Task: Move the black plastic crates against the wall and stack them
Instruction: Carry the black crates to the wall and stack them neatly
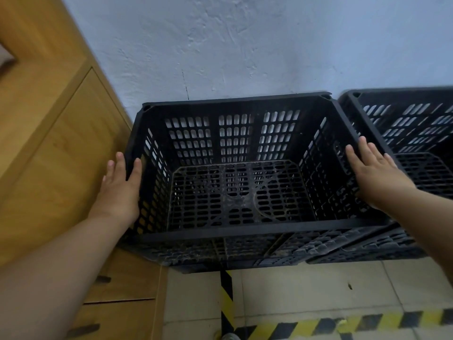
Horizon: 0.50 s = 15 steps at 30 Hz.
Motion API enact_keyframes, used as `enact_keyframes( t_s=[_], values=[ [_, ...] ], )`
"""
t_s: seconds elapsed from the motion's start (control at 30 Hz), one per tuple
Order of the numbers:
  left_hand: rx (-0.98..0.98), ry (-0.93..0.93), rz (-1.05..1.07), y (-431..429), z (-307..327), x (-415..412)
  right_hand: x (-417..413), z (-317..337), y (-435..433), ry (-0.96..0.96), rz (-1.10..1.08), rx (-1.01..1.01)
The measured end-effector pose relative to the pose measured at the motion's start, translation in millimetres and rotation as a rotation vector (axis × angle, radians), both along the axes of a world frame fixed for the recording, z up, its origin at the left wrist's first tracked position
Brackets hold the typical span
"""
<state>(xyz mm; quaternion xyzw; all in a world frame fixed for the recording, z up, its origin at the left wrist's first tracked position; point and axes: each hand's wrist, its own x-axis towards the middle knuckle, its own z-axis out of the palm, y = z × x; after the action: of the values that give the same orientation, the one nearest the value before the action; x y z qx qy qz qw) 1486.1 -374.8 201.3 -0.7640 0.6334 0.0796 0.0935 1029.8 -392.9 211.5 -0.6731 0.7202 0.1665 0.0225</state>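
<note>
Step in hand looks like seating or squaring the top crate [235, 168] on a stack against the wall [245, 45].

- Crate: black, slotted, empty. Far rim at the wall or very near it, can't tell if it touches. Under its near edge more black lattice [220, 253] shows, so it likely sits on another crate; how many are below, can't tell.
- Second crate [404, 123] just beside it on the right, also along the wall. Rims close, contact unclear.
- Left hand [120, 187]: fingers spread, straddling the left wall of the crate, thumb inside, other fingers outside. Loose, not a firm clamp.
- Right hand [377, 177]: flat and spread, palm down over the right rim, fingers pointing toward the wall. Pressing or steadying, not gripping.

Next move, my guess: check that the top crate is locked on the one below and square to the wall, then let go. If more crates are left, they're out of view.

Surroundings:
- Floor [306, 290]: pale tiles, yellow-black hazard tape [318, 325] near, one strip running under the stack.
- Wooden cabinet [61, 143] on the left, close beside the crate, tight for the left hand.
- Wall is rough painted plaster, bluish white.
</note>
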Motion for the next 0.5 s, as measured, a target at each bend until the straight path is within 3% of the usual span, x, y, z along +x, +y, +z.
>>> enact_keyframes(
  t_s=[0.5],
  values=[
    [-0.030, 0.062, 0.058, 7, 2, -11, -5, 1, -1, -0.010, 0.030, -0.016]
  ],
)
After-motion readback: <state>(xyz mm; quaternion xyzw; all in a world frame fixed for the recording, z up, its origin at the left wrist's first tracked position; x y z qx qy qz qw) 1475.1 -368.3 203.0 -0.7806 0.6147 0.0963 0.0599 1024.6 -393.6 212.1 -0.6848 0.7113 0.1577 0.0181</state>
